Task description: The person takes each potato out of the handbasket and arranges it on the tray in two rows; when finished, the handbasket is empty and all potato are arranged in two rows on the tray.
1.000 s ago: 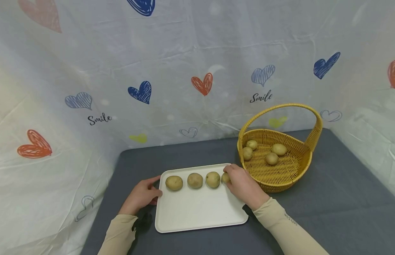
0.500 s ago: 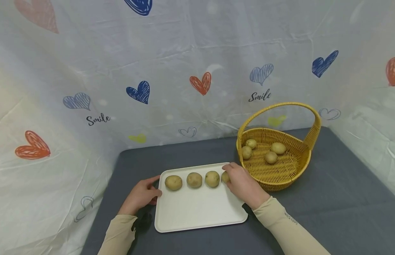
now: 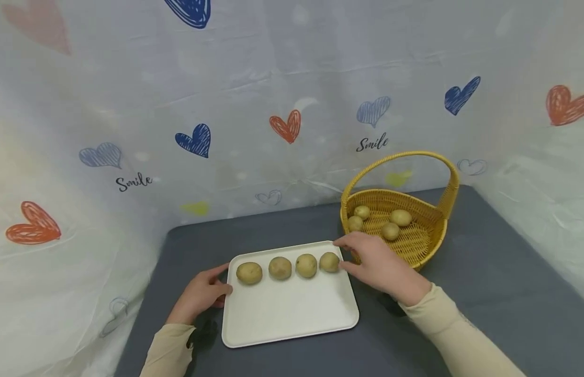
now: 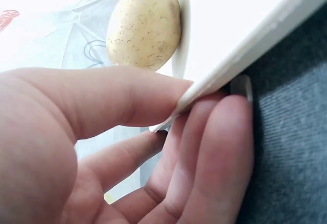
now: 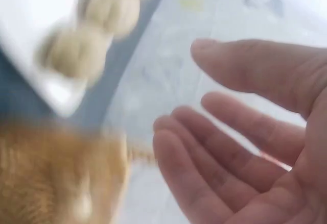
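Observation:
A white rectangular tray point(image 3: 292, 309) lies on the table with several potatoes lined up along its far side. My left hand point(image 3: 195, 296) pinches the tray's left edge; in the left wrist view the thumb is on the rim and fingers are beneath it, beside the leftmost potato point(image 4: 145, 25). At the tray's right end, my right hand point(image 3: 380, 264) hovers just beside the rightmost potato point(image 3: 329, 262), its thumb and fingers apart. The right wrist view shows nothing in that hand point(image 5: 245, 142); potatoes point(image 5: 76, 53) there are blurred.
A yellow wicker basket point(image 3: 421, 248) with a tall handle stands behind my right hand, partly hidden by it. Several potatoes, such as one at its back point(image 3: 401, 218), lie inside. A white curtain point(image 3: 245, 94) with printed hearts hangs behind the dark grey table point(image 3: 499, 293).
My right hand has let go of the rightmost potato and drawn away to the right. That potato now shows fully on the tray. The left hand still holds the tray's edge. The head view has shifted slightly.

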The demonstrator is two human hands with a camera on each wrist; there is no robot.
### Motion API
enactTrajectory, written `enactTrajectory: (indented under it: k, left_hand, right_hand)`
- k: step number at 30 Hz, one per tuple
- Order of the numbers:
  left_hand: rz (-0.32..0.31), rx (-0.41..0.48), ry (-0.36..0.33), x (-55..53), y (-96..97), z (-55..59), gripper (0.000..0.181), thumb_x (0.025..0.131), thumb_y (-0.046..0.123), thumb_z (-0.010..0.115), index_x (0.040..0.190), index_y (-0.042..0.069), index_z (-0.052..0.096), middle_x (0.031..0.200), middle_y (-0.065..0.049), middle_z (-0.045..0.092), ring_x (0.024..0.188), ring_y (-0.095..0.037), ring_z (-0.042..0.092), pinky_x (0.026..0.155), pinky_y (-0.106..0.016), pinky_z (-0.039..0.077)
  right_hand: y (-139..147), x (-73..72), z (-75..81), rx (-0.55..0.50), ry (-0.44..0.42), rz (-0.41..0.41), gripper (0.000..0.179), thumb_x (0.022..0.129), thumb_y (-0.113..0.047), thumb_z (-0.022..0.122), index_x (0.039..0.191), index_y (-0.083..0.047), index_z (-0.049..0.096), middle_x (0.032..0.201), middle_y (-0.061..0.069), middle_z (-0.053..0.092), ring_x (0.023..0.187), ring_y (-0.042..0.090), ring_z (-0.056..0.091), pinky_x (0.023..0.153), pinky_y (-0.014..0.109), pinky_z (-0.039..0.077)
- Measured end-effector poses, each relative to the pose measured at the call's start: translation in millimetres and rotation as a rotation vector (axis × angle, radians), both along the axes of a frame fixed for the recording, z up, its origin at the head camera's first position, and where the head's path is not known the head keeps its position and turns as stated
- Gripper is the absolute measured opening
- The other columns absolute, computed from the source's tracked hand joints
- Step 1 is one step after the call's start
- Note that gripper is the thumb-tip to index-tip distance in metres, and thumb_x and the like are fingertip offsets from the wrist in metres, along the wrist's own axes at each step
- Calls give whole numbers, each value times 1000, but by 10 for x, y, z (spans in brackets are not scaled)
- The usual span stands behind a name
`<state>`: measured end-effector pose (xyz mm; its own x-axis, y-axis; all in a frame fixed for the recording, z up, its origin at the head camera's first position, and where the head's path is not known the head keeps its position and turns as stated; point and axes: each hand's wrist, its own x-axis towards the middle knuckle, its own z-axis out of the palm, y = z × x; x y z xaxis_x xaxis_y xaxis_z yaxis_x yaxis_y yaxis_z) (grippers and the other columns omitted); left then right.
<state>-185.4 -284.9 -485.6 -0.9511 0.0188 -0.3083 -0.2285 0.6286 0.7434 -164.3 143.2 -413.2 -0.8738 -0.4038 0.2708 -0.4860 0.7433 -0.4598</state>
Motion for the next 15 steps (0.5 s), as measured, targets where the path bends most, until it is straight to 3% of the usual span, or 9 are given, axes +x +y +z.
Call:
enactTrajectory:
  k: [4,7,12,15]
  left_hand:
    - [-11,-5,-8,-15,-24,-1,79,95,16,77,167,13,44,89,-11,69,74,-20,71,70,-35,65]
    - [-16,-23,-21,-27,-44,-12,79,96,18,76,167,13,43,85,-12,68,70,-21,72,67,-36,65]
    - [-12,-44,-53,-20,-12,-16,78,96,18,75,167,11,43,78,-13,65,63,-23,71,62,-38,64]
    - [-9,-47,-65,-3,-16,-1,78,96,19,75,167,11,42,78,-13,63,63,-24,71,62,-38,65]
  right_hand:
    - [498,-121,250,34,-8,-25,36,93,-11,84,128,-5,76,122,12,79,106,29,76,91,49,64]
    - [862,-294,372,67,-79,-76,37,95,-10,81,131,-4,75,127,14,78,109,33,76,93,52,64]
    - [1303,-632,440,171,-167,-128,46,93,-6,80,137,2,71,134,23,74,120,43,72,105,60,58]
    - [1402,-803,402,198,-227,-142,51,91,-5,80,140,4,69,137,25,72,128,47,67,111,63,53]
